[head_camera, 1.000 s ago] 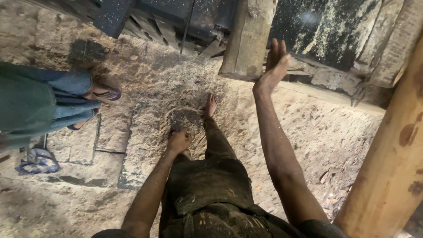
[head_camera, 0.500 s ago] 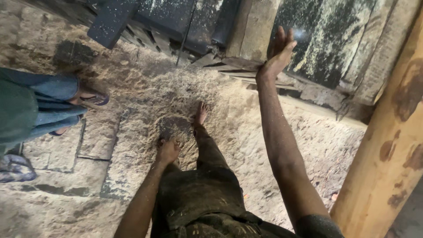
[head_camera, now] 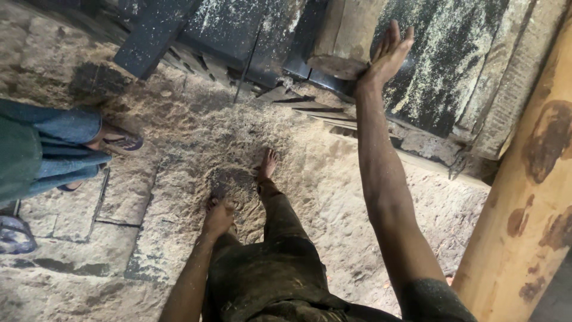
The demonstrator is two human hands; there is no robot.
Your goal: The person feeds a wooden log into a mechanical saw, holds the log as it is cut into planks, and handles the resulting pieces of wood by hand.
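My right hand (head_camera: 388,55) is stretched forward, its flat palm against the cut end of a thick log (head_camera: 345,33) that sticks out over a dark, sawdust-coated machine bed (head_camera: 441,65). Its fingers are straight and grip nothing. My left hand (head_camera: 218,216) hangs loose beside my thigh and holds nothing. Beyond it my bare foot (head_camera: 266,164) stands on sawdust.
Another person in blue jeans and a sandal (head_camera: 122,143) stands at the left edge. A big pale peeled log (head_camera: 524,214) slants along the right side. Sawdust (head_camera: 310,179) covers the stone slab floor (head_camera: 71,209). Wooden slats (head_camera: 316,107) lie under the machine.
My right hand has stayed on the log's end while both shifted up and away in view. My left hand still hangs by my leg. The other person's legs barely moved.
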